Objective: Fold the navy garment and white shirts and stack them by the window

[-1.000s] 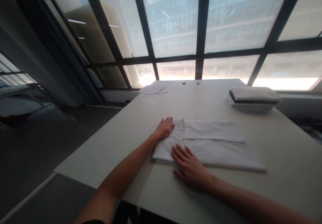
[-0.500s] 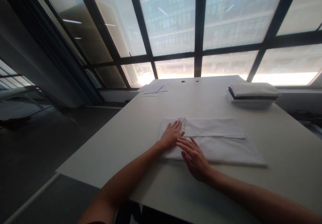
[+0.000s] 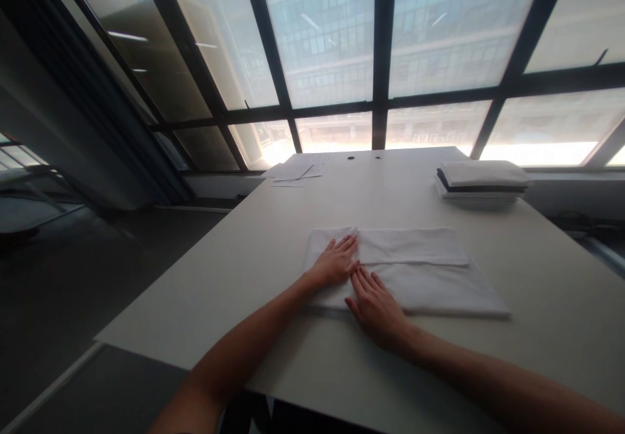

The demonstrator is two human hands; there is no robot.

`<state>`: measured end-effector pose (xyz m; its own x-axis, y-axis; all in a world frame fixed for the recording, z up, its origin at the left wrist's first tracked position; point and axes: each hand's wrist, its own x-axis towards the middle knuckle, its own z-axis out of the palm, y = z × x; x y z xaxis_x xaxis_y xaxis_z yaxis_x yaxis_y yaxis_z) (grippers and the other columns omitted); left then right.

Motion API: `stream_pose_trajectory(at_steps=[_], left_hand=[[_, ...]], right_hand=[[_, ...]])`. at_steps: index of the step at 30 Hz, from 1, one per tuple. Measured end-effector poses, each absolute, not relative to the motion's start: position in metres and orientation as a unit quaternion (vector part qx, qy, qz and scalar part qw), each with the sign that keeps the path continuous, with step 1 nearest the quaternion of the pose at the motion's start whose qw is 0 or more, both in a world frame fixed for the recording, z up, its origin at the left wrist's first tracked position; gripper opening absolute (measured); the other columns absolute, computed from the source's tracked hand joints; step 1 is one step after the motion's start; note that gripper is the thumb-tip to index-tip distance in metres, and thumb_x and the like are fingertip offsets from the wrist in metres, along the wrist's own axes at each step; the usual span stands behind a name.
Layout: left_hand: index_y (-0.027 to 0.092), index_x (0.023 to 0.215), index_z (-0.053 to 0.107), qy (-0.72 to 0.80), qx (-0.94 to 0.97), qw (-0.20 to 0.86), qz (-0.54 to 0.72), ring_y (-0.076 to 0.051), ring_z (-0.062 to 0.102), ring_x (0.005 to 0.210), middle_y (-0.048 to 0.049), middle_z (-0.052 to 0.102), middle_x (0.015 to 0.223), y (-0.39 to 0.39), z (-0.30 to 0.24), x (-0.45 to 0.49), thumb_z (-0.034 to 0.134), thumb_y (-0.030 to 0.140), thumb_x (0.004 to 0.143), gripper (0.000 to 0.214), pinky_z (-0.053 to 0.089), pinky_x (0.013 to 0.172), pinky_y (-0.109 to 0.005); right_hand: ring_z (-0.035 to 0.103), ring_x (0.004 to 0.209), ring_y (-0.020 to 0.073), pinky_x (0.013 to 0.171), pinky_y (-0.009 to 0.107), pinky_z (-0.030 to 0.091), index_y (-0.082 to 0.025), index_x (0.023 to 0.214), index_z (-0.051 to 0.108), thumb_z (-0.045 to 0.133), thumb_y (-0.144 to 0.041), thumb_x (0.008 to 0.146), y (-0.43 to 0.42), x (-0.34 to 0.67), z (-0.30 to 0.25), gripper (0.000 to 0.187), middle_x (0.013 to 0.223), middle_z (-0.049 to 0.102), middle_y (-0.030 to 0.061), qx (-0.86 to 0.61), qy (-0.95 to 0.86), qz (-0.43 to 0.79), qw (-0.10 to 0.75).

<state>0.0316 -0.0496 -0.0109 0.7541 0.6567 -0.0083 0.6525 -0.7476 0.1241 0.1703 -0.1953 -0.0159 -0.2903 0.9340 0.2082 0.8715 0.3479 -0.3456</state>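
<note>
A folded white cloth (image 3: 439, 287) lies flat on the white table, its far part doubled over in a band and its left end folded inward. My left hand (image 3: 336, 261) rests palm down on that left end, fingers stretched toward the fold's edge. Just to the right and nearer to me, my right hand (image 3: 375, 307) also lies flat on the cloth, fingers extended. Its fingertips are close to the left hand's thumb. Neither hand grasps anything.
On the white table (image 3: 195, 291), a stack of folded cloths (image 3: 481, 180), white with a dark layer, sits at the back right. Several paper sheets (image 3: 295, 170) lie at the back left. Large windows (image 3: 332, 43) stand beyond, with a dark curtain (image 3: 112, 108) at left.
My right hand has come down flat onto the cloth from a slightly raised pose. My left hand stays pressed on the folded end, its fingers shifted slightly. The view has turned a little.
</note>
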Motion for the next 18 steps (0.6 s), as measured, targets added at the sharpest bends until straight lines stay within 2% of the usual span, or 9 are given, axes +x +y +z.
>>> stream_pose_trajectory(at_steps=[5, 12, 16, 18], left_hand=[[0.019, 0.160, 0.027, 0.401, 0.913, 0.075, 0.018, -0.025, 0.014, 0.155, -0.0067, 0.019, 0.168, -0.053, -0.006, 0.042, 0.038, 0.036, 0.099, 0.065, 0.014, 0.124, -0.054], [0.021, 0.153, 0.043, 0.433, 0.901, 0.037, 0.017, -0.032, 0.015, 0.155, -0.0051, 0.019, 0.168, -0.058, 0.011, 0.041, 0.042, 0.025, 0.092, 0.061, 0.019, 0.120, -0.062], [0.018, 0.147, 0.049, 0.462, 0.887, -0.014, 0.026, -0.033, 0.016, 0.154, -0.0085, 0.023, 0.167, -0.059, 0.009, 0.040, 0.041, 0.024, 0.093, 0.055, 0.019, 0.121, -0.062], [0.015, 0.149, 0.047, 0.467, 0.884, -0.014, 0.025, -0.033, 0.017, 0.154, -0.0106, 0.022, 0.167, -0.058, 0.004, 0.041, 0.038, 0.023, 0.094, 0.056, 0.022, 0.120, -0.061]], right_hand=[[0.027, 0.151, 0.0310, 0.123, 0.051, 0.023, -0.002, 0.153, 0.038, 0.045, -0.038, 0.101, -0.195, 0.172, -0.017, 0.065, 0.159, 0.034, 0.0226, -0.552, -0.805, 0.091, 0.197], [0.020, 0.153, 0.0312, 0.125, 0.050, 0.017, -0.001, 0.157, 0.029, 0.049, -0.043, 0.099, -0.195, 0.174, -0.018, 0.074, 0.163, 0.027, 0.0226, -0.503, -0.837, 0.111, 0.185], [0.018, 0.154, 0.0305, 0.125, 0.050, 0.017, -0.002, 0.158, 0.027, 0.050, -0.044, 0.099, -0.195, 0.170, -0.016, 0.077, 0.163, 0.027, 0.0225, -0.480, -0.849, 0.116, 0.190], [0.020, 0.153, 0.0305, 0.125, 0.050, 0.018, -0.003, 0.158, 0.028, 0.049, -0.042, 0.099, -0.195, 0.168, -0.017, 0.073, 0.163, 0.028, 0.0221, -0.493, -0.839, 0.116, 0.197]])
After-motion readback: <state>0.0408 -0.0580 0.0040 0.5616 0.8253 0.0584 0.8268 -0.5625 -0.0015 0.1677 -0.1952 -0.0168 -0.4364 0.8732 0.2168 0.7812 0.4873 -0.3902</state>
